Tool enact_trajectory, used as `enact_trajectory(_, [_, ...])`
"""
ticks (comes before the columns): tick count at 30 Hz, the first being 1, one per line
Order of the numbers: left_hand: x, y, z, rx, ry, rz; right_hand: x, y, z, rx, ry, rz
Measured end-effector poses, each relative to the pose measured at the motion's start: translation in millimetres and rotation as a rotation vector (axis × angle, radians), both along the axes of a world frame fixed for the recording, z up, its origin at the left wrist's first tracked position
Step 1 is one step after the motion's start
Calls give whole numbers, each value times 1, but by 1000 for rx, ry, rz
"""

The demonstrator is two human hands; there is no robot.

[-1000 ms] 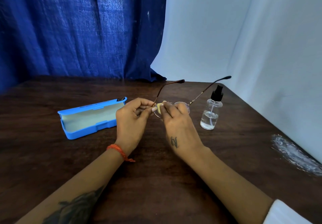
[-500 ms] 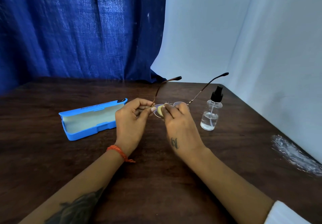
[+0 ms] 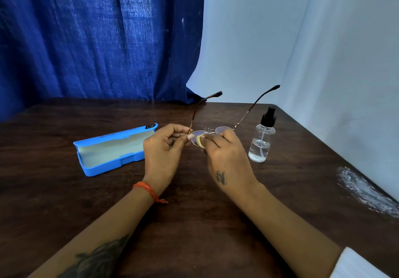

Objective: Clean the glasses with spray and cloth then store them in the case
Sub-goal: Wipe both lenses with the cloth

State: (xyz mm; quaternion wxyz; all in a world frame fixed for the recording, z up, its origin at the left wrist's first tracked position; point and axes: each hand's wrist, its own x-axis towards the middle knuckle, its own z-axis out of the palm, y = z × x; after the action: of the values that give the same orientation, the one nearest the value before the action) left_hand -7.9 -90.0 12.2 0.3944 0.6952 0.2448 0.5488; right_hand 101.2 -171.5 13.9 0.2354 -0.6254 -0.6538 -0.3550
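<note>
Farthest left on the dark wooden table (image 3: 64, 202), the bright blue plastic glasses case (image 3: 112, 149) lies open, its pale lining facing up, where it lay a second ago. Just right of it my left hand (image 3: 165, 152), with an orange thread bracelet (image 3: 149, 191) at the wrist, pinches the thin metal-framed glasses (image 3: 218, 129) at the left lens rim, fingers curled round the hinge. The glasses are held above the table between my hands, both temple arms pointing up and away from me, a touch higher than a moment earlier. My right hand (image 3: 226, 159) pinches a small pale yellow cloth (image 3: 199, 140) against the left lens, the fold now sitting a little lower on it. To the right stands the clear spray bottle with a black pump top (image 3: 261, 141), upright, unmoved.
</note>
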Motion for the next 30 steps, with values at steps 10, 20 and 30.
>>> enact_trajectory(10, [0, -3, -1, 51, 41, 17, -5, 4, -5, -164, 215, 51])
enact_trajectory(20, [-1, 5, -1, -1, -10, 41, 9, -9, 5, -69, 290, 306])
enact_trajectory(30, [-2, 6, -1, 189, 53, 133, 1, -5, 5, 69, 509, 100])
